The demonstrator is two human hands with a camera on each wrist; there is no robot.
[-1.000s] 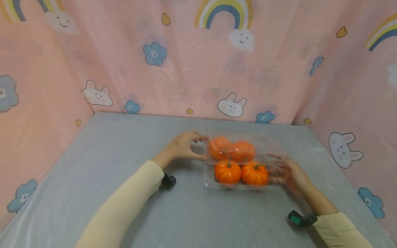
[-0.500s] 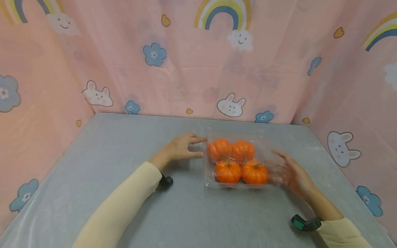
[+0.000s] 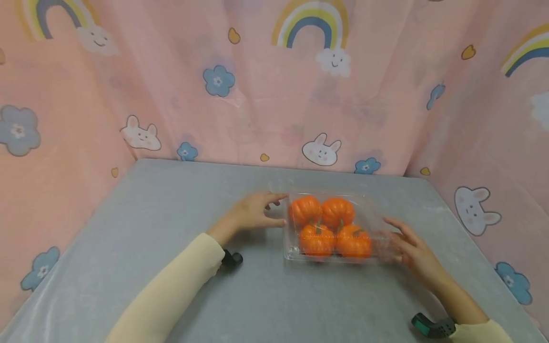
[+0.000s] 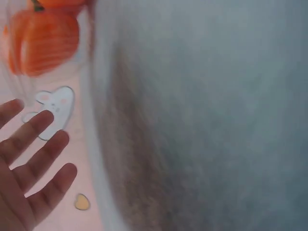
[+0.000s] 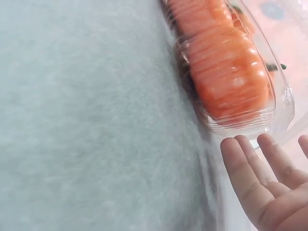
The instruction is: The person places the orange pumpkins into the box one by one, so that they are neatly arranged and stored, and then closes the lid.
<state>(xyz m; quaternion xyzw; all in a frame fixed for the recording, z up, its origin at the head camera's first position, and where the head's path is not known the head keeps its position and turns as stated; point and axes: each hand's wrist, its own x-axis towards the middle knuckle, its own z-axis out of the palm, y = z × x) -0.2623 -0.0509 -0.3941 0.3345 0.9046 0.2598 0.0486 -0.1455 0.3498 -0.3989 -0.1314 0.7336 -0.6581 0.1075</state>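
Several small orange pumpkins (image 3: 316, 240) with green stems sit together inside a clear plastic clamshell box (image 3: 296, 256), in the middle of the head view. The see-through lid (image 3: 366, 205) lies over them. At the box's left end is my left hand (image 3: 250, 211), thumb and index fingertip right at its edge; the left wrist view shows its fingers spread below a pumpkin (image 4: 45, 43). My right hand (image 3: 418, 252) is by the right end, its fingers stretched toward the box. In the right wrist view, those fingers (image 5: 236, 156) are just beyond the box's ribbed end wall (image 5: 245, 122).
A grey cloth covers the table (image 3: 206, 295). A pink curtain (image 3: 257, 109) with rainbows, rabbits and flowers hangs round its back and sides. Black bands (image 3: 433, 326) are worn at both wrists.
The lid has come down from a raised tilt to lie over the front pumpkins. My right hand has drawn slightly right and toward me; the left hand has barely shifted.
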